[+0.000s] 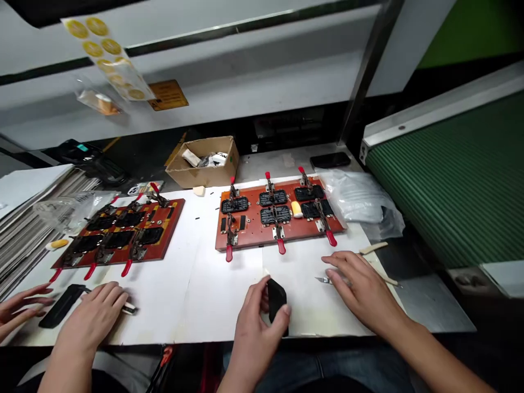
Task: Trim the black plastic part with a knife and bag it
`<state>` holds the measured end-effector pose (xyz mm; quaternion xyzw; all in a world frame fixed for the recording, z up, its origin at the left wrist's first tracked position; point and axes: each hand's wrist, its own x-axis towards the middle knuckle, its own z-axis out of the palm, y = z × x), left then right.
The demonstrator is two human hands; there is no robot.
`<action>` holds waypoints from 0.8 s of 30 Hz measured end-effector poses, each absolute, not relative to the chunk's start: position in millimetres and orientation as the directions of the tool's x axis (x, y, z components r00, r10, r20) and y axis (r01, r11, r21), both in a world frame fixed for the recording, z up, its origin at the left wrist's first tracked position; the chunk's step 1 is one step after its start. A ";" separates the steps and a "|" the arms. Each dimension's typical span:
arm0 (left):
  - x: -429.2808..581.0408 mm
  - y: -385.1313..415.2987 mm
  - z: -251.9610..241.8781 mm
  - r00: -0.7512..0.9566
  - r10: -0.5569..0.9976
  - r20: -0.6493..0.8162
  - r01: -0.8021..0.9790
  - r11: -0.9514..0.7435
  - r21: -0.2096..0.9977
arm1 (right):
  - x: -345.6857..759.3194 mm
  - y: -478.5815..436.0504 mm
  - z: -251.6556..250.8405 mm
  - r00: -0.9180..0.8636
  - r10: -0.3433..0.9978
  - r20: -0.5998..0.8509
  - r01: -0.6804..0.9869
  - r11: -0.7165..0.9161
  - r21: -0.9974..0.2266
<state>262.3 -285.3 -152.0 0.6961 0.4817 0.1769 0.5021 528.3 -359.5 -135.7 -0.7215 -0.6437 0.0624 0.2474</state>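
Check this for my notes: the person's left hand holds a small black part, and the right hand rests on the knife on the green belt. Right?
Not quite. The head view shows the knife under the right hand lying on the white sheet, not the green belt. The left hand does hold the black part.

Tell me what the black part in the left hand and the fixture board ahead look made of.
The black part in the left hand looks like moulded plastic: matte, rounded edges, faint sheen. The fixture board looks like rust-brown laminate, flat and dull, carrying metal toggle clamps with red grips.
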 end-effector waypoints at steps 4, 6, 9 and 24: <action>261.8 -268.2 -165.8 0.384 0.894 -0.233 0.626 -0.067 0.777 | 524.2 -270.1 -88.2 0.172 0.982 0.081 0.956 -0.147 -0.252; 255.4 -262.9 -167.6 0.425 0.892 -0.153 0.619 -0.163 0.768 | 528.2 -216.5 -78.2 0.211 0.978 0.005 0.965 -0.207 -0.163; 244.9 -256.1 -168.5 0.618 0.784 -0.055 0.555 -0.385 0.737 | 540.1 -162.5 -80.7 0.221 0.970 -0.102 0.968 -0.231 -0.099; 248.4 -254.0 -192.0 0.764 0.645 -0.002 0.465 -0.549 0.695 | 463.0 -334.8 -173.0 0.063 0.996 0.057 0.803 -0.017 -0.596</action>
